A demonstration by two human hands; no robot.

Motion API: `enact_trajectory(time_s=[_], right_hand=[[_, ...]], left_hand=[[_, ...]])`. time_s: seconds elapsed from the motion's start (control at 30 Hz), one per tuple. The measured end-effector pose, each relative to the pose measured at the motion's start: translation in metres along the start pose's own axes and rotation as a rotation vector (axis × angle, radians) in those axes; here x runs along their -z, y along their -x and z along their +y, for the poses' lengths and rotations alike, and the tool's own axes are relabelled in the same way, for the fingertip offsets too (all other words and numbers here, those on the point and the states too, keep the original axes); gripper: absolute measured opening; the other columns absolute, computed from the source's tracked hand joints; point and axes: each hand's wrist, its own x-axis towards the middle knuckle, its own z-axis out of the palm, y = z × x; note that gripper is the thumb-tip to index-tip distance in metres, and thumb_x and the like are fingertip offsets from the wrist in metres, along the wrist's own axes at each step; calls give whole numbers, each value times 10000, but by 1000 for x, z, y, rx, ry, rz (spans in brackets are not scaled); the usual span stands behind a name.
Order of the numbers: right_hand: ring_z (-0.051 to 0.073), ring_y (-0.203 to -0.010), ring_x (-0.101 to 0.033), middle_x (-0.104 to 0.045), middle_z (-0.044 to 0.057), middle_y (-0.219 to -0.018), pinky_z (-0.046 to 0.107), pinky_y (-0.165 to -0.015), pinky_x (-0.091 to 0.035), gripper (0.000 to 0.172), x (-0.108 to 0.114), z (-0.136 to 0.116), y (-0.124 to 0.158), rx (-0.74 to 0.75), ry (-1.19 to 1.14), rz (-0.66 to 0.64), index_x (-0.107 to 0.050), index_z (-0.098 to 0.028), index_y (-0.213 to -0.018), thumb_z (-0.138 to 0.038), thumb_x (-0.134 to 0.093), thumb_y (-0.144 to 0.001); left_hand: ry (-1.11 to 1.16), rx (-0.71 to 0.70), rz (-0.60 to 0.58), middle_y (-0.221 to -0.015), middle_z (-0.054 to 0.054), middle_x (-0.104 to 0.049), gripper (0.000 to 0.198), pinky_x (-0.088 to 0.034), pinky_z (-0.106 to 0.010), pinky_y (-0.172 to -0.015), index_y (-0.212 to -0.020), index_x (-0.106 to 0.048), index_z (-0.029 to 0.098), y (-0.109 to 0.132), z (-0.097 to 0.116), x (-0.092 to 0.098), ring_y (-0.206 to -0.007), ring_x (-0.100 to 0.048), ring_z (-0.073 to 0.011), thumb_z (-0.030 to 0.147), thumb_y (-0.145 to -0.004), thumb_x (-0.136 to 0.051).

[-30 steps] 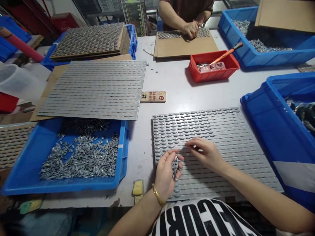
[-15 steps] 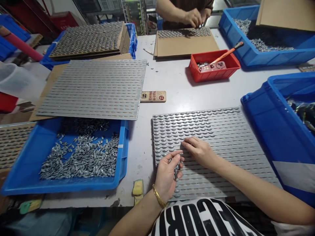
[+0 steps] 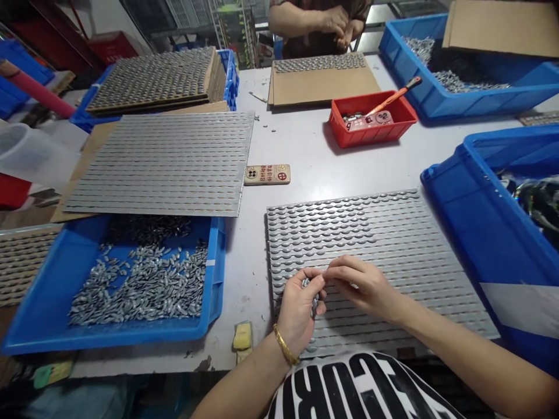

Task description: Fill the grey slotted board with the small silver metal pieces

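Observation:
My left hand [image 3: 299,311] is cupped shut round a small heap of grey oval metal pieces, over the near left part of the ribbed grey board [image 3: 406,244]. My right hand [image 3: 364,285] is beside it, its fingertips pinched at the left hand's thumb, where a piece seems to be; I cannot make it out. The board's far rows hold lines of the same oval pieces [image 3: 332,224]; the near rows look bare. A blue tray [image 3: 39,326] to the left holds a loose heap of these pieces [image 3: 144,282].
A second ribbed board [image 3: 166,163] lies across the blue tray's far edge. A phone [image 3: 267,174] lies mid-table, a red bin [image 3: 371,119] with an orange-handled tool beyond. Big blue crates stand at right [image 3: 476,233] and far right [image 3: 471,99]. Another person's hands [image 3: 338,23] work at a cardboard sheet [image 3: 323,81].
My right hand went left along the board, then drew back to meet my left hand's fingertips. The other person's hands lifted off their cardboard sheet.

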Motion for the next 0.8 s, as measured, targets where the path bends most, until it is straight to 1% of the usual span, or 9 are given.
enact_trajectory(time_s=[0.1, 0.17, 0.23, 0.33, 0.4, 0.47, 0.53, 0.67, 0.8], right_hand=[[146, -739, -567, -590, 62, -877, 274, -634, -507, 333, -1, 4, 6, -22, 74, -51, -558, -211, -1221, -132, -430, -924], [142, -713, -563, -587, 55, -855, 269, -617, -501, 353, 2, 5, 9, -44, 59, -75, -551, -223, -1242, -135, -429, -923], [148, -748, -589, -612, 59, -869, 273, -636, -510, 281, 6, 6, 10, -115, -31, -51, -605, -222, -1146, -157, -456, -917], [161, -766, -627, -663, 49, -865, 278, -639, -525, 144, 10, 14, 11, -332, -166, 56, -645, -207, -975, -232, -528, -896], [163, -748, -641, -681, 40, -854, 278, -624, -531, 140, 10, 24, 11, -428, -196, 108, -647, -206, -962, -271, -553, -882], [166, -753, -642, -680, 44, -871, 283, -631, -529, 145, 7, 33, 11, -416, -143, 129, -656, -208, -962, -265, -553, -877], [165, -760, -629, -666, 53, -896, 283, -636, -513, 149, 4, 39, 9, -349, -40, 145, -662, -210, -965, -229, -543, -878], [161, -756, -606, -645, 44, -873, 272, -637, -481, 159, -4, 43, 4, -265, 93, 171, -634, -210, -987, -173, -519, -883], [163, -754, -592, -632, 39, -834, 273, -654, -472, 134, -11, 47, 2, -226, 173, 145, -613, -200, -932, -143, -501, -885]], left_hand=[[-13, 23, -18, -753, -9, -541, 214, -262, -157, -396, -858, -648, 148, 0, 0, -3, -610, -462, -73, 268, -697, -723], [-10, 43, -35, -771, -19, -556, 236, -268, -158, -396, -901, -660, 145, 0, 1, -3, -609, -478, -76, 267, -705, -709], [22, 57, -29, -800, -36, -584, 262, -280, -162, -397, -962, -652, 147, 0, 1, -3, -615, -504, -86, 274, -733, -674], [79, 45, 12, -863, -82, -635, 287, -331, -184, -405, -1018, -630, 137, 0, 1, -2, -647, -556, -120, 299, -786, -592], [84, 29, 22, -883, -104, -653, 298, -364, -200, -413, -1033, -621, 126, 1, 1, -1, -664, -579, -142, 303, -802, -557], [67, 27, 20, -868, -104, -659, 296, -365, -205, -411, -1041, -614, 129, 2, 1, -1, -658, -582, -147, 297, -806, -551], [43, 35, 5, -847, -91, -653, 285, -345, -199, -404, -1038, -613, 140, 3, 1, -2, -643, -572, -140, 304, -812, -555], [25, 84, -49, -811, -49, -604, 298, -307, -179, -405, -1047, -641, 153, 4, 0, -2, -624, -526, -100, 313, -797, -611], [19, 86, -37, -799, -31, -569, 330, -281, -170, -403, -1050, -661, 143, 5, -2, -1, -612, -484, -75, 294, -757, -673]])
